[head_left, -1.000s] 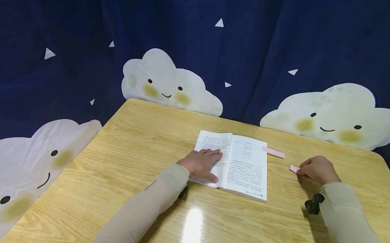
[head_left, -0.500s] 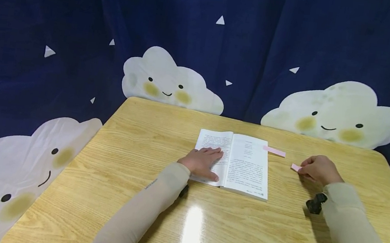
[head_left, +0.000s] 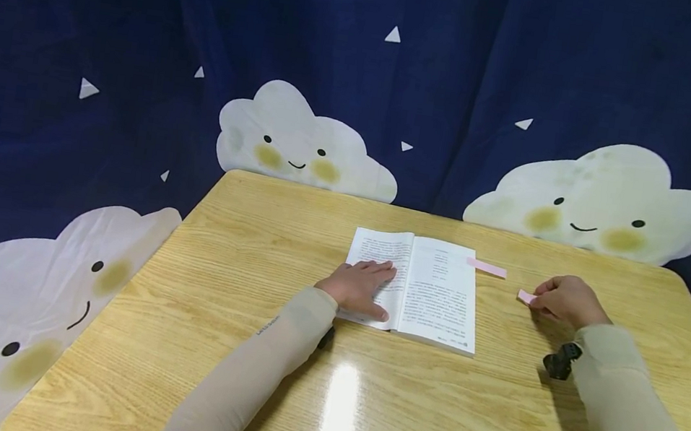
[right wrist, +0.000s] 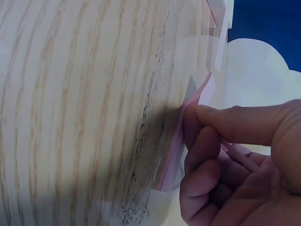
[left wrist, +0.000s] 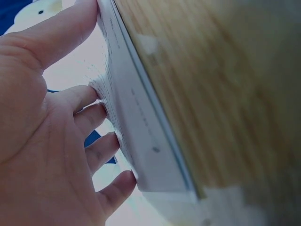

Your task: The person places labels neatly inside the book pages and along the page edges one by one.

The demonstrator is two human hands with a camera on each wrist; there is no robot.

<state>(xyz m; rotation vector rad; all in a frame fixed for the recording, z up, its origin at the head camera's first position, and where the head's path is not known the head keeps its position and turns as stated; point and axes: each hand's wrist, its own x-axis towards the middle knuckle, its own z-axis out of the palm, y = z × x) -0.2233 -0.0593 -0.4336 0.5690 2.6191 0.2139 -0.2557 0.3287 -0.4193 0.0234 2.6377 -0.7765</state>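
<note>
The book lay open on the desk, printed text on both pages. The person's left hand rested on the book's left page, fingers spread apart and thumb stretched out toward the middle fold, holding nothing. A pink strip stuck out from the right edge of the book's right page, near its top. Farther to the right of the book, the right hand pinched a second pink slip between thumb and forefinger, the other fingers curled in; the slip's near end pointed toward the book, just above the desk or touching it, which could not be told. Beyond the book hung a dark blue curtain printed with smiling clouds.
</note>
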